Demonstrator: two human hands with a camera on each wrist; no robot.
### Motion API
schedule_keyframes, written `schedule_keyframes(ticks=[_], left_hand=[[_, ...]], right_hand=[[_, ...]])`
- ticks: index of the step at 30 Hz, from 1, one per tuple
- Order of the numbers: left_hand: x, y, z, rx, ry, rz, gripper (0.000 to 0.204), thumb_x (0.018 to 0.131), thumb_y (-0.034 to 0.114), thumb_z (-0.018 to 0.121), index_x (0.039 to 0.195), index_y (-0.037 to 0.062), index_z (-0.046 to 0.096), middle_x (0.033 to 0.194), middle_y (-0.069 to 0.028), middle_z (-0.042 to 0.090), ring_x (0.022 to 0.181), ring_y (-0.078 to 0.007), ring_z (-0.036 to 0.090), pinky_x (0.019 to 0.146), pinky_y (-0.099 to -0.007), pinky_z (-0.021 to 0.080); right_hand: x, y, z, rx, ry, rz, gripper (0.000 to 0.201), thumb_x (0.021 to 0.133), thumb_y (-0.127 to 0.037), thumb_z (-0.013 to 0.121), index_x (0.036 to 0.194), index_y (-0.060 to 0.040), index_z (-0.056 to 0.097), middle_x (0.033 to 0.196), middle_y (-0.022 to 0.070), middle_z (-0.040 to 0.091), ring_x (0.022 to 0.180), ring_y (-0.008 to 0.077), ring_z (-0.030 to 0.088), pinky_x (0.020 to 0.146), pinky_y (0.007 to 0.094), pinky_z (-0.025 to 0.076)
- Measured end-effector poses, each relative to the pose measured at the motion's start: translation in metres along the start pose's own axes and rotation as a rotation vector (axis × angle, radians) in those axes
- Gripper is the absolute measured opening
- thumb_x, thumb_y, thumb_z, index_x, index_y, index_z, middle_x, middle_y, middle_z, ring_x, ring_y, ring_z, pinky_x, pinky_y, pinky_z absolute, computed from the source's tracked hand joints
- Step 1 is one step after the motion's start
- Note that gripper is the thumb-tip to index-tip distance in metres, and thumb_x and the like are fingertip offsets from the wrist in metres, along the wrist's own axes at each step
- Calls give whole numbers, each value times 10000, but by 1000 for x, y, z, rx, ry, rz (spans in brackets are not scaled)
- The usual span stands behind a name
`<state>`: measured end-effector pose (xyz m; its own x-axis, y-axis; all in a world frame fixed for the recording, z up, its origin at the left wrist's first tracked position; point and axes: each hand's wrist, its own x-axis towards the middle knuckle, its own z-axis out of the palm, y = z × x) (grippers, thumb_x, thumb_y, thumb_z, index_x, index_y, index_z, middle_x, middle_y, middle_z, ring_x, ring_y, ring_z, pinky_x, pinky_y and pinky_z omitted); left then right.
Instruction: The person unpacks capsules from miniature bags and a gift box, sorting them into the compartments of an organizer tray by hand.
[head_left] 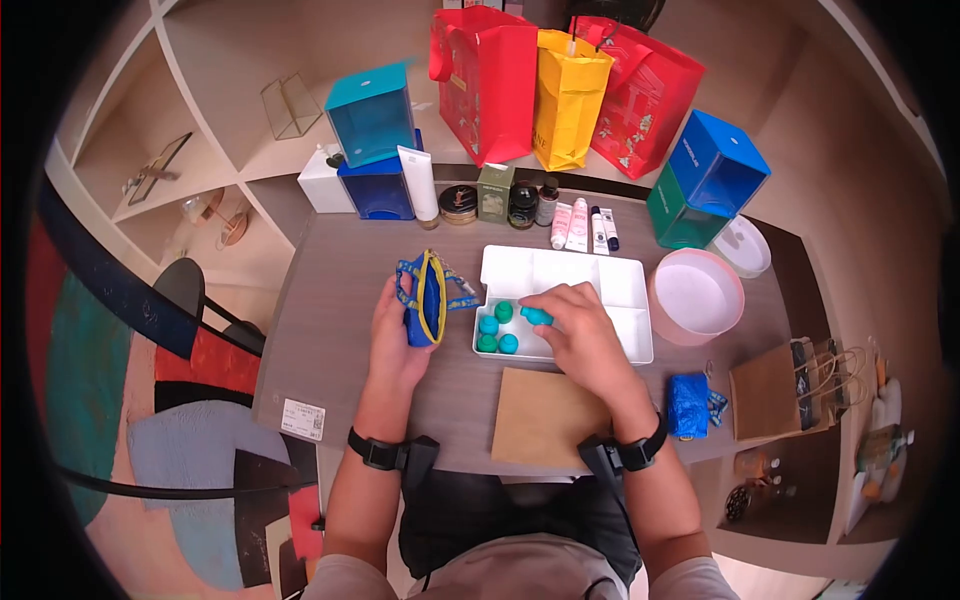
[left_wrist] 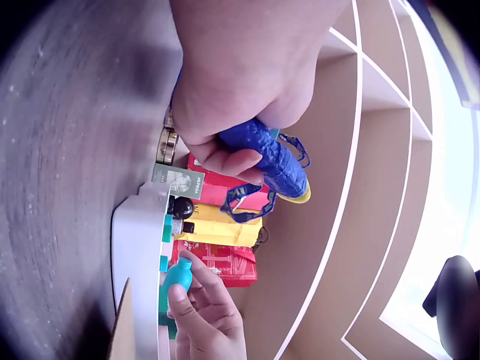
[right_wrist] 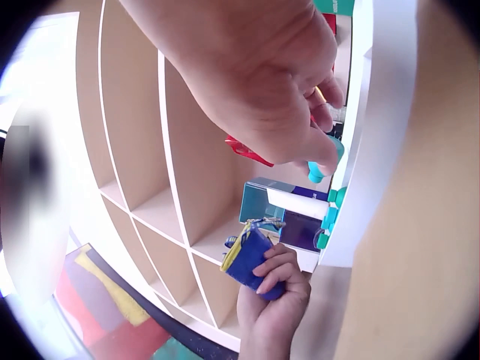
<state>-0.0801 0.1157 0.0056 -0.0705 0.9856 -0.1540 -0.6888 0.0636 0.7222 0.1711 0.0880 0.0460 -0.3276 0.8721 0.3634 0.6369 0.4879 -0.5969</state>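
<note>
My left hand [head_left: 391, 330] holds a small blue pouch [head_left: 414, 318] with yellow trim and patterned straps, its mouth gaping towards the tray. Between the thumb and fingers of my right hand [head_left: 580, 335] is a small turquoise bottle [head_left: 537, 316], pinched just over the white divided tray [head_left: 628, 352]. The left wrist view shows this bottle [left_wrist: 178, 275] with a narrower neck at one end. Several more green and turquoise little bottles [head_left: 488, 325] stand in the tray's near left compartment. The right wrist view has the pouch [right_wrist: 251, 259] upright in my left fingers.
A brown paper sheet [head_left: 548, 415] lies before the tray. To the right are a round pink box [head_left: 697, 297], a second blue pouch [head_left: 688, 405] and a kraft bag [head_left: 775, 395]. Behind stand cosmetics such as a white tube [head_left: 419, 185], clear-fronted boxes [head_left: 372, 115] and red gift bags [head_left: 490, 90].
</note>
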Motion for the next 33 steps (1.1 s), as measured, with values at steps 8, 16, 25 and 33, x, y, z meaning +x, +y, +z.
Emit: schedule_keyframes(ticks=[8,16,25,33], left_hand=[[1,-2,-3,-2,-33,-10,347,1056,388,583,1280,123,588,934,-2,677,620,-120,613,450,-268,431],[4,-6,-10,52,-90,21,237,1073,266,576,1242,100,571,1105,-35,694,940,-128,701,768,-301,600],[-7,-2,7,120,-181,1,303,1100,304,512,1299,78,546,1094,-36,681,910,-111,692,696,-255,580],[-9,-1,-1,94,-371,4,372,1101,335,486,1295,21,533,1126,-101,655,1013,-191,672,904,-326,558]], right_hand=[[2,7,17,4,-7,229,317,761,-27,830,1006,6,633,935,158,671,806,347,692,738,436,562],[0,14,18,-22,-102,143,244,822,-29,765,1037,14,660,947,211,721,896,395,704,788,470,564],[15,-51,8,296,60,-71,136,879,12,665,1011,1,695,1003,185,724,880,372,708,784,450,573],[15,-68,40,123,-102,-204,206,840,-89,714,1030,-14,684,930,160,697,879,383,684,755,468,563]])
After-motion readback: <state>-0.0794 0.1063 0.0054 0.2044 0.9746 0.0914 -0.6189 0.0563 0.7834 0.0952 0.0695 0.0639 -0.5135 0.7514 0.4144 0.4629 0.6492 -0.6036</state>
